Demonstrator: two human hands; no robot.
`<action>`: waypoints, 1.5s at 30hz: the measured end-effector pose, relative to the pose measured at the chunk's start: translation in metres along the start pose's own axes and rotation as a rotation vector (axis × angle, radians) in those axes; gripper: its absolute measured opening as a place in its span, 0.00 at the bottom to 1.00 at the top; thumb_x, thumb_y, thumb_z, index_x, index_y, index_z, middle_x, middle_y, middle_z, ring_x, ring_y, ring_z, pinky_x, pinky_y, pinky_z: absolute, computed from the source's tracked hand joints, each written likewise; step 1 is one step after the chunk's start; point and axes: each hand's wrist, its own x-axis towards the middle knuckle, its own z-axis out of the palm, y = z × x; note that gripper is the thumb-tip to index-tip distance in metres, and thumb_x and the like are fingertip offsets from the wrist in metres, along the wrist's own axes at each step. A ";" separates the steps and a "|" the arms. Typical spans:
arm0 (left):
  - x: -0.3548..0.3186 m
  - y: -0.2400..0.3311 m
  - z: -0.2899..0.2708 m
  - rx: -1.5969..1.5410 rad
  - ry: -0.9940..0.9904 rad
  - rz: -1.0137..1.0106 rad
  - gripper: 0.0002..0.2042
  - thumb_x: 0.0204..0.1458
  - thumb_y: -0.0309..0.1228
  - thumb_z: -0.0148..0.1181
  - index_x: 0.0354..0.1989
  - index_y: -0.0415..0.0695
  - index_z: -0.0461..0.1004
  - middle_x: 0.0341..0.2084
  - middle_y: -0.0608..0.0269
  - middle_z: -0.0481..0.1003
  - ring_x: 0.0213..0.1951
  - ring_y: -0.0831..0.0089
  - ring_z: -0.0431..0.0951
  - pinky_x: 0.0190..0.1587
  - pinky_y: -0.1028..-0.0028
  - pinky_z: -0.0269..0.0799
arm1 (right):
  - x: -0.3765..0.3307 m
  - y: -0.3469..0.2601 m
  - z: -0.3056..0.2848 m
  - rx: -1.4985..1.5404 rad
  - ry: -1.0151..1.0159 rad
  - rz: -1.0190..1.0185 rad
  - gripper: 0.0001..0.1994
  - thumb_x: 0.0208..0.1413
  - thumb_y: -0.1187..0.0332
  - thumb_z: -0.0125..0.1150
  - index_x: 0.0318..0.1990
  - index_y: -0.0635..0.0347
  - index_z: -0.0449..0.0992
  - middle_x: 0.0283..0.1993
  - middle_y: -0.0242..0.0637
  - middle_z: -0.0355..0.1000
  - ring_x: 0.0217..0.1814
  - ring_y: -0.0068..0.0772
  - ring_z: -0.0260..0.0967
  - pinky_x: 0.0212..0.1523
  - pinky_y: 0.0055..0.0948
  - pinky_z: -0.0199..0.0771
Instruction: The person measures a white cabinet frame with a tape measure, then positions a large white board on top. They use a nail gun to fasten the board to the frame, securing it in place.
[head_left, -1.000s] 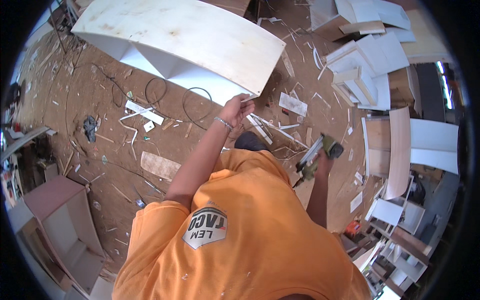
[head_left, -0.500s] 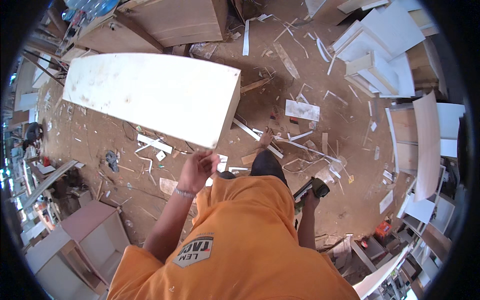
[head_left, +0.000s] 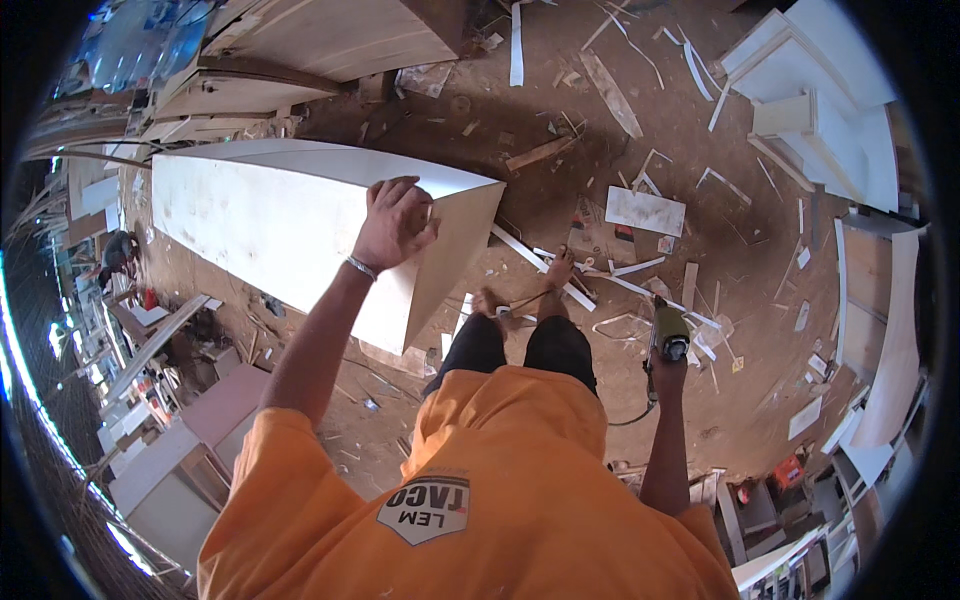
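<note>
Overhead, in the head view, the floor (head_left: 760, 400) is strewn with offcuts and strips, with bare dirt left to the right of the feet. The left hand (head_left: 393, 222) is clamped on the upper near corner of the long white panel box (head_left: 270, 225). The right hand (head_left: 665, 372), well apart, is closed around a nail gun (head_left: 668, 335).

Counts. One long white board (head_left: 270, 225) under my left hand (head_left: 393, 222). One power tool (head_left: 668, 335) in my right hand (head_left: 664, 372), with one cord (head_left: 640, 412). Two hands, two bare feet (head_left: 560, 268) on the floor. One bracelet (head_left: 361, 267) on my left wrist. One flat white panel (head_left: 645, 211) lying apart among wood scraps too many to count.
</note>
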 end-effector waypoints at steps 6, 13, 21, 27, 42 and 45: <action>0.003 0.003 0.008 -0.017 0.098 -0.017 0.15 0.43 0.39 0.62 0.39 0.47 0.76 0.43 0.60 0.75 0.56 0.56 0.72 0.58 0.53 0.61 | 0.013 0.071 -0.003 0.100 -0.017 0.099 0.13 0.52 0.68 0.67 0.43 0.62 0.75 0.29 0.32 0.73 0.28 0.27 0.71 0.29 0.31 0.71; 0.002 -0.009 -0.013 -0.101 0.109 0.004 0.16 0.44 0.42 0.62 0.39 0.47 0.76 0.45 0.56 0.73 0.55 0.54 0.72 0.55 0.55 0.64 | -0.021 0.056 0.008 0.300 -0.073 0.379 0.11 0.52 0.67 0.68 0.40 0.60 0.76 0.28 0.29 0.72 0.25 0.25 0.69 0.27 0.29 0.70; -0.003 -0.017 -0.025 -0.399 0.214 -0.036 0.21 0.44 0.36 0.66 0.44 0.39 0.70 0.47 0.47 0.72 0.51 0.48 0.71 0.56 0.54 0.66 | 0.041 -0.052 0.016 -0.008 -0.097 -0.024 0.18 0.54 0.62 0.69 0.46 0.66 0.76 0.37 0.37 0.75 0.36 0.29 0.72 0.38 0.32 0.73; 0.023 -0.105 -0.037 -0.247 0.557 -0.594 0.28 0.47 0.29 0.67 0.58 0.36 0.65 0.57 0.43 0.67 0.62 0.43 0.64 0.65 0.50 0.57 | 0.114 -0.191 0.009 -0.355 -0.131 -0.294 0.22 0.54 0.61 0.70 0.50 0.69 0.75 0.43 0.40 0.76 0.44 0.34 0.73 0.45 0.36 0.74; 0.029 -0.423 -0.171 0.293 0.283 -1.714 0.30 0.50 0.41 0.61 0.55 0.28 0.66 0.53 0.32 0.70 0.55 0.38 0.74 0.56 0.52 0.74 | 0.309 -0.425 0.119 -0.666 -0.417 -0.374 0.19 0.49 0.68 0.70 0.48 0.67 0.76 0.40 0.41 0.77 0.40 0.33 0.74 0.43 0.34 0.75; 0.035 -0.427 -0.162 0.326 0.225 -1.756 0.29 0.51 0.37 0.55 0.56 0.24 0.64 0.55 0.26 0.68 0.57 0.34 0.72 0.57 0.52 0.73 | 0.302 -0.499 0.138 -0.680 -0.487 -0.161 0.15 0.49 0.66 0.69 0.39 0.67 0.77 0.29 0.36 0.74 0.29 0.31 0.70 0.34 0.37 0.73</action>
